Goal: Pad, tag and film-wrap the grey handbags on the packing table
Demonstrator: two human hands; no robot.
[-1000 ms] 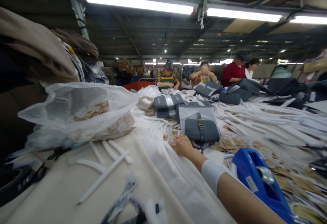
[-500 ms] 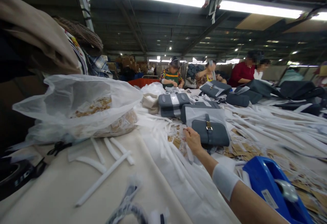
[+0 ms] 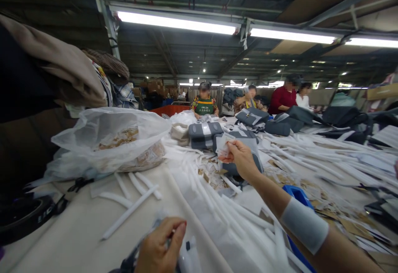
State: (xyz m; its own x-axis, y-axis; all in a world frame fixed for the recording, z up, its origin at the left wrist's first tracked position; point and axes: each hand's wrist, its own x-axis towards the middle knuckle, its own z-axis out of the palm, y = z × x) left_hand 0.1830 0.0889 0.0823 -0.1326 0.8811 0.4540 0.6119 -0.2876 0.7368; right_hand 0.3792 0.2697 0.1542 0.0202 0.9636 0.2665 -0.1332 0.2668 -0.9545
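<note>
My right hand [image 3: 241,157] is raised over the table, thumb and fingers pinching a small whitish, see-through packet [image 3: 222,145]. Behind it lies a dark grey bag [image 3: 256,161], partly hidden by the hand. Low in the picture, my left hand [image 3: 161,246] has its fingers curled in, thumb against the forefinger. It is over a dark strap-like piece in clear plastic [image 3: 186,253]; whatever is inside its grip is hidden. Small brown and clear packets [image 3: 214,177] are heaped below my right hand.
A clear plastic sack [image 3: 124,119] of brown packets stands at left. White foam strips [image 3: 129,215] are strewn over the table. A blue tape dispenser [image 3: 298,194] is partly behind my right forearm. Another grey bag [image 3: 205,134] lies farther back, and several people work across the table.
My right hand has lifted from beside the grey bag and now holds up the small packet. My left hand has come into view at the bottom, over the plastic-covered strap-like piece.
</note>
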